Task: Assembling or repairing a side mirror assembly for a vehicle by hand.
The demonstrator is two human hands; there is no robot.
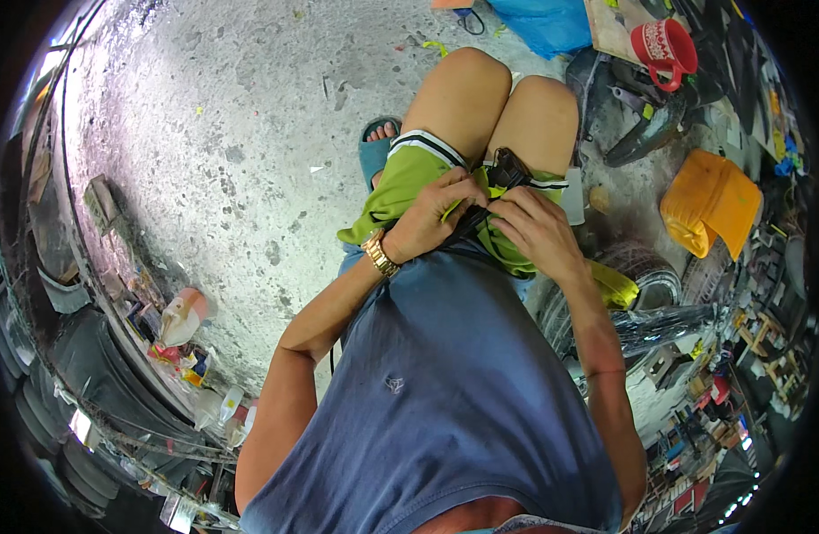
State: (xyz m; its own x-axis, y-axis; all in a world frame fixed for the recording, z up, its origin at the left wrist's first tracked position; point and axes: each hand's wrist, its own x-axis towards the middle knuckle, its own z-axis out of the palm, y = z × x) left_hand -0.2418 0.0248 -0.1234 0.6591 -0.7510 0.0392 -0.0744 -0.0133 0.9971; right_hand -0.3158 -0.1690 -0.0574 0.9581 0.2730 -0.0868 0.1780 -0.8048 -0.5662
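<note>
In my lap, over green shorts (401, 182) with a black-and-white hem, both hands meet at a black piece of material (468, 222). My left hand (434, 216), below a gold-coloured watch (379, 252), is closed with its fingers pinching the black piece, and a bit of yellow-green shows at its fingers. My right hand (536, 227) has bent fingers pressed to the other end of that piece. Just beyond them a shiny black object (507, 169) lies on the right thigh; its kind is unclear. The fingertips are partly hidden.
A red patterned mug (665, 52) stands at the upper right, near a blue plastic sheet (547, 25). An orange-yellow container (708, 203) lies to the right, above a tyre (639, 271). Several dark tyres (98, 374) and a whitish bottle (183, 316) are at the left.
</note>
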